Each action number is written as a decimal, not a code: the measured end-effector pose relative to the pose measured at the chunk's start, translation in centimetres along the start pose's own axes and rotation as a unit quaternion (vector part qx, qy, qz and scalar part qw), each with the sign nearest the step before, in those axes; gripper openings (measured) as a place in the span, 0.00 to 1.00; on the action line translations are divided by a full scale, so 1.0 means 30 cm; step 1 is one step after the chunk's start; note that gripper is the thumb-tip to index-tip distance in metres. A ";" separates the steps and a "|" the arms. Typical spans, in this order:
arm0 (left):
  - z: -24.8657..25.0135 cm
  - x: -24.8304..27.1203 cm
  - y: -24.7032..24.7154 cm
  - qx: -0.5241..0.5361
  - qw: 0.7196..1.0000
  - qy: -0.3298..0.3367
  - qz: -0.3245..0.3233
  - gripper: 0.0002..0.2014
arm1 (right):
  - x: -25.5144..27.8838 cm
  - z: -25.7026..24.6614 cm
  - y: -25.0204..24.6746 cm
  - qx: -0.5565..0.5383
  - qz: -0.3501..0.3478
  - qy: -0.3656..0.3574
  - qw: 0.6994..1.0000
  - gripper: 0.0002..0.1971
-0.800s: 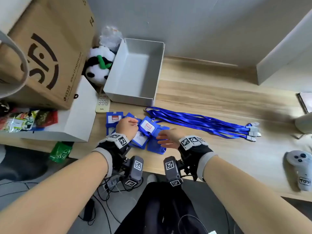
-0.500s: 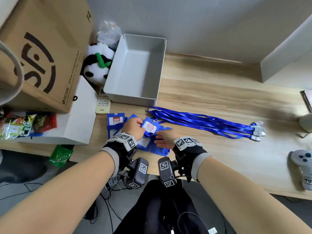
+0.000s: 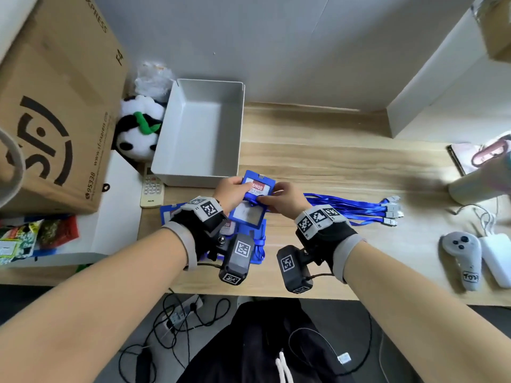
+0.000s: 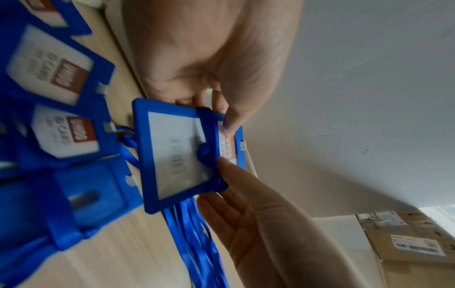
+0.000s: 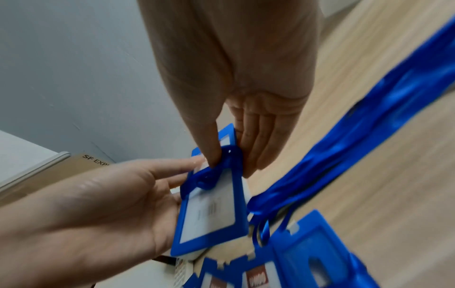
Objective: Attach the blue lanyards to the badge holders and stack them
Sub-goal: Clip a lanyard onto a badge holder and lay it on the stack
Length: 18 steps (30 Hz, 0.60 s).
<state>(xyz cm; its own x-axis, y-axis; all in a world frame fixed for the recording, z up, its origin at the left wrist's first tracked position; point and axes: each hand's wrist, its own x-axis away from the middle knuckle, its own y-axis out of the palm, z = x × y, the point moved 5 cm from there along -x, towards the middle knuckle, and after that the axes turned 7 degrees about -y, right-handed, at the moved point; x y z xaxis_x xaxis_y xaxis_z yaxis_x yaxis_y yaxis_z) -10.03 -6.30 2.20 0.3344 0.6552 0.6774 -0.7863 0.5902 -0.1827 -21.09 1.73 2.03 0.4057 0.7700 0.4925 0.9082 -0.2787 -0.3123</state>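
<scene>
Both hands hold one blue badge holder point(image 3: 257, 189) point(image 4: 177, 155) point(image 5: 211, 210) lifted above the wooden table point(image 3: 331, 161). My left hand point(image 3: 243, 186) point(image 4: 226, 117) grips its left edge. My right hand point(image 3: 266, 199) point(image 5: 229, 159) pinches a blue strap point(image 5: 216, 171) lying across the holder, thumb on top and fingers behind. Several more blue holders point(image 3: 246, 225) point(image 4: 61, 132) lie under my left wrist. A bundle of blue lanyards point(image 3: 348, 207) point(image 5: 369, 136) stretches right, ending in grey clips point(image 3: 391, 210).
A grey tray point(image 3: 166, 161) stands just beyond the hands. Left of it are a panda plush point(image 3: 138, 134), a remote point(image 3: 151, 189) and a big cardboard box point(image 3: 55, 106). A grey controller point(image 3: 461, 258) and white charger point(image 3: 497, 258) lie at the right.
Both hands came off the pile with one holder and raised it toward the tray. The right hand has shifted onto the strap across it.
</scene>
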 end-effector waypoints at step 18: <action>0.165 -0.034 0.223 0.130 0.983 -0.062 -0.117 0.08 | -0.100 0.028 -0.416 -0.091 0.075 -0.036 0.992 0.12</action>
<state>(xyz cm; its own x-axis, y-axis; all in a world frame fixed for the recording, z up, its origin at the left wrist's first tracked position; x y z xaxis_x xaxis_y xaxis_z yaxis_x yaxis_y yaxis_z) -18.22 -5.36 3.81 0.4680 0.4446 0.7637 -0.8075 0.5662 0.1652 -33.73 3.38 3.77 0.5349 0.7495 0.3901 0.8446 -0.4866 -0.2233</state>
